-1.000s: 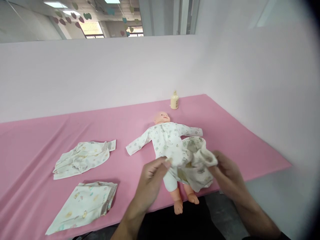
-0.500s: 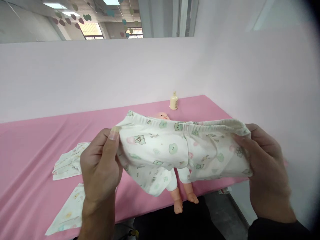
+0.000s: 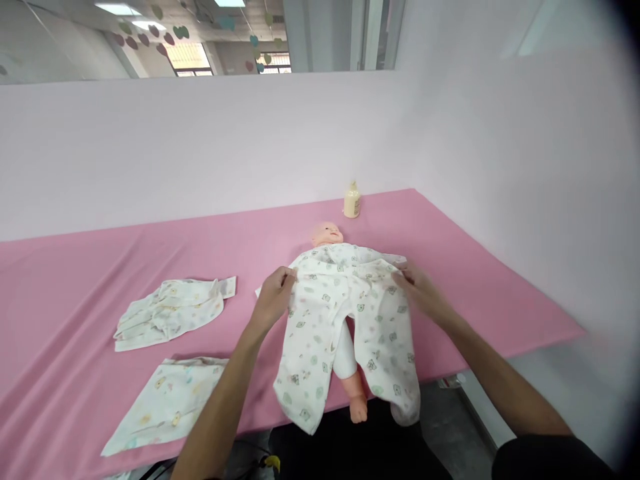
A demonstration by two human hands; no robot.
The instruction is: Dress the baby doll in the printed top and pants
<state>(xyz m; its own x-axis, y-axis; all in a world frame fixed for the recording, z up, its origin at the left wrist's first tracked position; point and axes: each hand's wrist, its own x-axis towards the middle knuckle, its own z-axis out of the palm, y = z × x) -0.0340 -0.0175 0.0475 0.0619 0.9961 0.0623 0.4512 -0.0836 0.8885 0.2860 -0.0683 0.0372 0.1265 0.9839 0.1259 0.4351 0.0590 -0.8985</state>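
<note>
A baby doll [image 3: 327, 235] lies on its back on the pink table [image 3: 75, 280], head toward the wall. A pair of white printed baby pants [image 3: 380, 333] is spread flat over the doll's body and legs, its legs hanging past the table's front edge. My left hand [image 3: 273, 299] pinches the left end of the pants' waistband. My right hand [image 3: 417, 287] holds the right end of the waistband. One doll foot [image 3: 357, 407] shows between the pant legs. The doll's top is mostly hidden under the pants.
Two other white printed baby garments lie left of the doll: a crumpled one [image 3: 173, 311] and a folded one [image 3: 167, 403] near the front edge. A small cream bottle [image 3: 351, 201] stands by the back wall. White walls close the table's far and right sides.
The pants went from bunched beside the doll, to held up stretched between both hands, to now laid flat over the doll. Both hands moved forward and down.
</note>
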